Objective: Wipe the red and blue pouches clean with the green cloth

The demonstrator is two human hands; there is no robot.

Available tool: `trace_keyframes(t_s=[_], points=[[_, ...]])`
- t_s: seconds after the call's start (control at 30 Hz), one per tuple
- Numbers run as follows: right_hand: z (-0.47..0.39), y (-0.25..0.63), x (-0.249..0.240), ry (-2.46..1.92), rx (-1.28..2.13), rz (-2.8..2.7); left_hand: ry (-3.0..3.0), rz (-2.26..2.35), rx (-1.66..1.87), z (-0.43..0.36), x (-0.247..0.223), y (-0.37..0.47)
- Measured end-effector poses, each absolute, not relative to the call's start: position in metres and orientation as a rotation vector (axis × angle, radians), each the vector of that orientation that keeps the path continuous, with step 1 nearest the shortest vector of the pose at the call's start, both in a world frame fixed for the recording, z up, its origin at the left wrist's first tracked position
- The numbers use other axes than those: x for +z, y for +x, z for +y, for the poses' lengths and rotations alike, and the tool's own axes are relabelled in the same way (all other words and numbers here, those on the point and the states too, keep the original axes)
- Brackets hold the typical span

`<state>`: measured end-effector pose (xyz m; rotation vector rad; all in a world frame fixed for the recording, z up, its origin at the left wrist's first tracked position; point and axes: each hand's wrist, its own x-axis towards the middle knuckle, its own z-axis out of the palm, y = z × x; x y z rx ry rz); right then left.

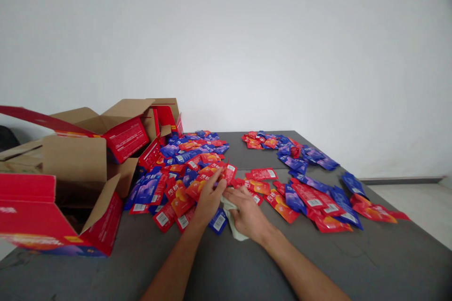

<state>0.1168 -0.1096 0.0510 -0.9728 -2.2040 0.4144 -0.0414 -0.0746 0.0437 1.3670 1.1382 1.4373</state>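
My left hand [211, 197] is among the pouches near the middle of the table, its thumb and fingers closed on a red pouch [230, 172] that is partly hidden behind the fingertips. My right hand [246, 212] is right beside it, fingers bent and closed on a pale cloth [237, 231] that hangs out below the palm. The fingertips of both hands almost meet. A blue pouch [218, 221] with a barcode lies flat between the wrists. Red-orange pouches [179, 196] lie just left of my left hand.
Open red cardboard boxes [115, 216] stand along the left, flaps spread. A heap of blue and red pouches [148, 188] lies beside them. More pouches [319, 202] are scattered at the right, with another group [261, 140] at the back of the dark table [226, 268]. A white wall rises behind.
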Motion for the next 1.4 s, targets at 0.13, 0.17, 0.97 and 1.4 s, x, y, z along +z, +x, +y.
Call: trace_keyframes(t_s=[0.13, 0.17, 0.97, 1.4], points=[[-0.098, 0.126, 0.042, -1.166, 0.291, -2.119, 1.723, 1.404, 1.472, -0.069, 0.037, -0.050], [-0.094, 0.131, 0.039, -1.241, 0.254, -2.079, 1.816, 1.485, 1.455, -0.067, 0.034, -0.052], [-0.082, 0.155, 0.050, -2.109, 0.271, -1.987, 2.303, 1.641, 0.699, -0.088, 0.011, -0.004], [-0.085, 0.150, 0.053, -1.865, 0.448, -1.874, 1.355, 1.027, 1.288, -0.070, 0.000, -0.001]])
